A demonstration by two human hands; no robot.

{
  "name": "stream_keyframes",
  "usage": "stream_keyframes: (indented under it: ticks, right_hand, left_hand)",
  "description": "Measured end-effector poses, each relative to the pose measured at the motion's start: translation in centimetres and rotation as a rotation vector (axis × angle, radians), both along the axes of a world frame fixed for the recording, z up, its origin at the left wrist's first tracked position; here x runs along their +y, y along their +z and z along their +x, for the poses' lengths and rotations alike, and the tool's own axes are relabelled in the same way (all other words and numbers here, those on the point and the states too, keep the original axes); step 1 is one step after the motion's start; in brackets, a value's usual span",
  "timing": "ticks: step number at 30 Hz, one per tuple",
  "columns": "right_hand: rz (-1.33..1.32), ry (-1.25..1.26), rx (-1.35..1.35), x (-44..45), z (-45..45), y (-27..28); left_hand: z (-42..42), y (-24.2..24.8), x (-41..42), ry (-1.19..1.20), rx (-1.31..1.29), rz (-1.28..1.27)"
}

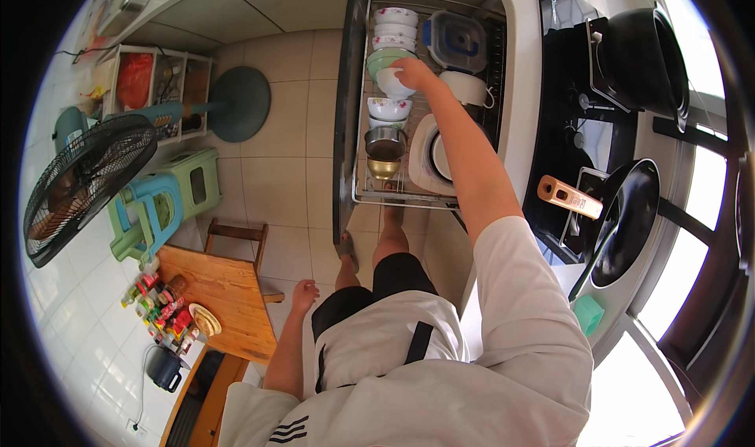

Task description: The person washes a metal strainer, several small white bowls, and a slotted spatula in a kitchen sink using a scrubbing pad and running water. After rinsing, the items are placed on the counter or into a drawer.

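My right hand [414,74] reaches into a pulled-out wire drawer rack [407,198] and grips the rim of a small white bowl [390,86]. That bowl leans against a pale green bowl [386,59]. Beyond them stand several floral-patterned bowls [396,16] in a row. On the near side are another floral bowl [389,108], a steel bowl [386,143] and a gold-coloured bowl [383,168]. Beside the row lie a lidded clear container [454,41], a white mug [465,87] and plates [420,158], partly covered by my forearm. My left hand [305,295] hangs by my side, holding nothing, fingers loosely apart.
To the right, a gas stove [590,128] carries a black pot [643,61] and a wok [631,229] with a wooden handle. A wooden table [218,282] with several jars, green and blue stools [189,181] and a standing fan [88,187] are on the left.
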State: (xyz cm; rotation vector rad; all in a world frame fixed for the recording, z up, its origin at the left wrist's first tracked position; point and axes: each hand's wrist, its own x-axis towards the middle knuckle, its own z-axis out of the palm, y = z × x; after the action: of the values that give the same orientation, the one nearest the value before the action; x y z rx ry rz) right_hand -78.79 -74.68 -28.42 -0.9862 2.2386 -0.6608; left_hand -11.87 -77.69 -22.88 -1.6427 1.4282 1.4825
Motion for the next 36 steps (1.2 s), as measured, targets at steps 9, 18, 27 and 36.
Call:
stream_keyframes:
  ticks: [9,18,27,36]
  right_hand:
    - [-0.026,-0.116,-0.083,-0.2,2.7,-4.9]
    - [-0.162,-0.325,0.177,1.1,6.7,-5.2]
    - [-0.32,-0.484,0.31,4.9,11.9,1.0]
    - [0.215,-0.104,0.302,-1.1,3.2,-0.4]
  left_hand:
    - [1.8,-0.3,1.9,0.045,-0.006,0.044]
    - [1.0,0.2,2.2,0.054,-0.03,0.045]
    - [1.5,-0.6,2.9,-0.003,-0.004,0.066]
    - [2.2,-0.3,0.8,0.029,-0.008,0.035]
